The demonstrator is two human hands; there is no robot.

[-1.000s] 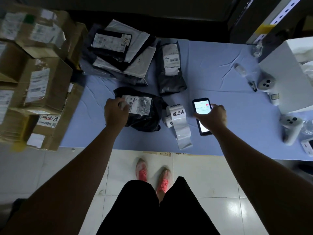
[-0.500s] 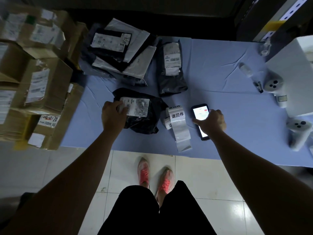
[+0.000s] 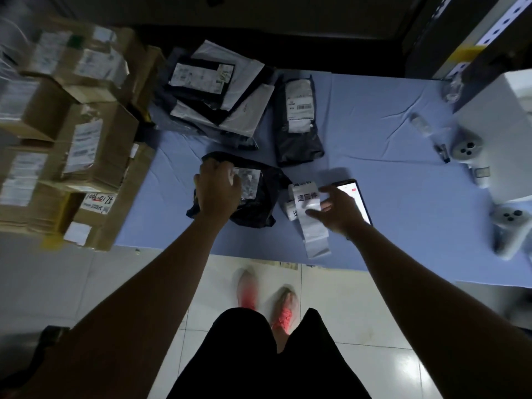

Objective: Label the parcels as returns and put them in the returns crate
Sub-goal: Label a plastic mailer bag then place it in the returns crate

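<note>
The black parcel [image 3: 259, 203] lies near the front edge of the bench [image 3: 374, 133], left of centre, with its white shipping label facing up. The left hand [image 3: 217, 187] sits on the parcel's left part with knuckles up, and its curled fingers hold the bag at the label's left edge. Just right of the parcel is the roll of return labels [image 3: 303, 201], with a loose strip trailing toward the near edge. The right hand [image 3: 338, 213] is over it, fingers spread wide and holding nothing; its thumb and forefinger touch the roll and strip, though blur hides the exact contact. A phone [image 3: 357, 197] with a lit screen lies partly under this hand, just right of the roll.

Farther back a second black parcel [image 3: 298, 139] lies label up, and a pile of mailer bags [image 3: 218, 93] sits at the far left corner. Cardboard boxes [image 3: 95, 142] are stacked at the left. Two white controllers [image 3: 466, 148] [image 3: 509, 226] lie near a white box [image 3: 501, 125] on the right.
</note>
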